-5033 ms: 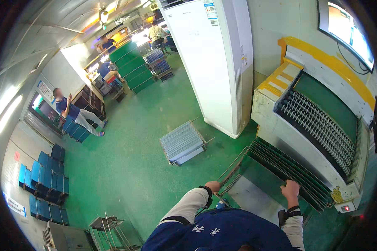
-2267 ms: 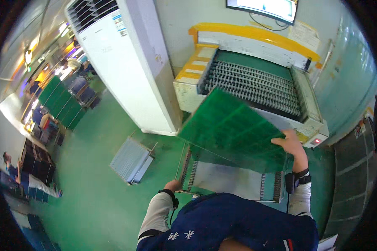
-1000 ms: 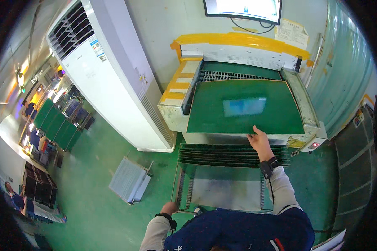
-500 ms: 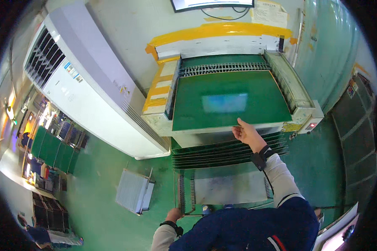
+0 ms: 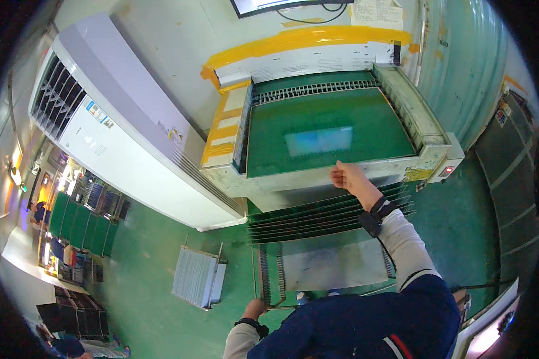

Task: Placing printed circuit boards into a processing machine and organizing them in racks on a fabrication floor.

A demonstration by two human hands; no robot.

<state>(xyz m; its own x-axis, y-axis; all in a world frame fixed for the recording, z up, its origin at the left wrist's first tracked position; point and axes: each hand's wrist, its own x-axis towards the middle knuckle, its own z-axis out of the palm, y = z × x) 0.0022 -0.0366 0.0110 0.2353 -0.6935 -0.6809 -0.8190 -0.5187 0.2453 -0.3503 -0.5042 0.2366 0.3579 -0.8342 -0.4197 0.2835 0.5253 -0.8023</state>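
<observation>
- Pale machine (image 5: 269,191) with rollers (image 5: 314,91).
- Rack (image 5: 280,269) just before it, dark panels (image 5: 317,220) lined up at its far side.
- Green board (image 5: 329,122) lying on the rollers.
- Right hand (image 5: 348,178) at the board's near edge, grip loosely part-open, nothing visibly held; contact unclear.
- Left hand (image 5: 255,309), grip closed around the rack's near-left corner.

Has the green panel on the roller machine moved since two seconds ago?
Yes: relative to the roller machine, the green panel has gone forward, from above the rack to over the rollers.
</observation>
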